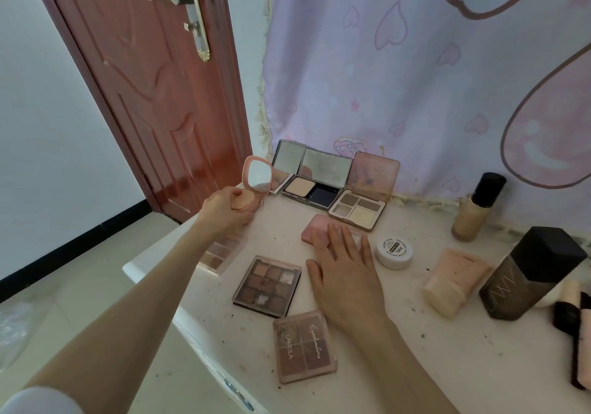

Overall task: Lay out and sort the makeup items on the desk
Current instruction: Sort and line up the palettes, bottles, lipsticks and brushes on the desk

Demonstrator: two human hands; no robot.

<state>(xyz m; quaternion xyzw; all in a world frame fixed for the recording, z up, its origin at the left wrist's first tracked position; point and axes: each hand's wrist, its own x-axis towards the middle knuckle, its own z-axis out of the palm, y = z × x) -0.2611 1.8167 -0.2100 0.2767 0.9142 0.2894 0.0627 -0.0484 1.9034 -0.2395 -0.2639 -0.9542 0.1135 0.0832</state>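
Left of centre, the left hand [224,210] grasps the open round pink cushion compact [252,186] at the white tabletop [447,356] edge. The right hand [345,273] lies flat, released, on the pink square blush palette [319,229]. Best to set the compact squarely beside the open mirrored palettes [315,178], lid upright.

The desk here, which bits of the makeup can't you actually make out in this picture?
Head view only:
- Long palette: the left forearm crosses it, hiding one end.
- Pink compact: the right hand rests flat on it, covering its near part.
- Dark items at the right edge: cut off by the frame.
- White jar: lid print too small to read.
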